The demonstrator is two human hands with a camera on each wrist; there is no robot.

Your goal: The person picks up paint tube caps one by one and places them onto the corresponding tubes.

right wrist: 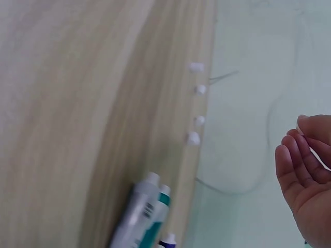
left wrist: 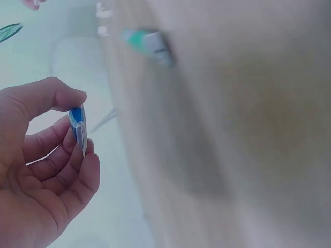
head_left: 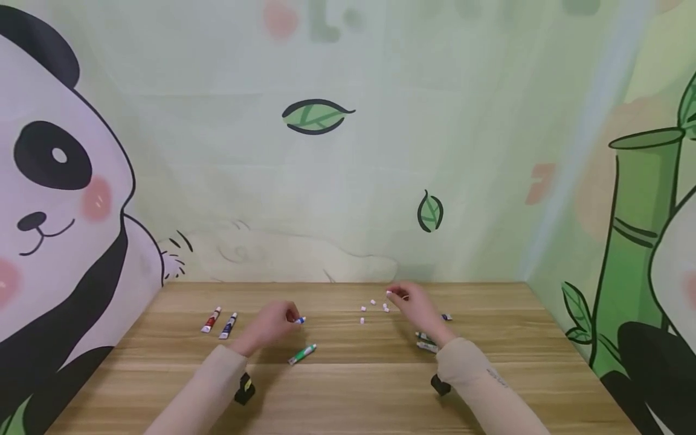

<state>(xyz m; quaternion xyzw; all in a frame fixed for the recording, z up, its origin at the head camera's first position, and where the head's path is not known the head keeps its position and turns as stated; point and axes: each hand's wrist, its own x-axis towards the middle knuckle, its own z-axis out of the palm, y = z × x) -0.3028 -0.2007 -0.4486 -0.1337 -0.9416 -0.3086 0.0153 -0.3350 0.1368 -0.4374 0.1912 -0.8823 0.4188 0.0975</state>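
Note:
My left hand (head_left: 272, 324) pinches a small blue paint tube (left wrist: 78, 126) between thumb and fingers, above the table. Over the far part of the table, my right hand (head_left: 417, 306) holds a small white cap (head_left: 388, 293) at its fingertips; in the right wrist view the fingers mostly hide it. Several more white caps (right wrist: 196, 67) lie on the table to the left of that hand. A green paint tube (head_left: 302, 354) lies in front of the left hand, blurred in the left wrist view.
A red paint tube (head_left: 211, 320) and a dark blue one (head_left: 228, 326) lie on the left of the wooden table (head_left: 348, 393). Near the right forearm are a grey tube (right wrist: 137, 212), a teal-and-white tube (right wrist: 156, 217) and a purple-blue tube (head_left: 447, 317). A panda-printed backdrop (head_left: 380, 181) stands behind.

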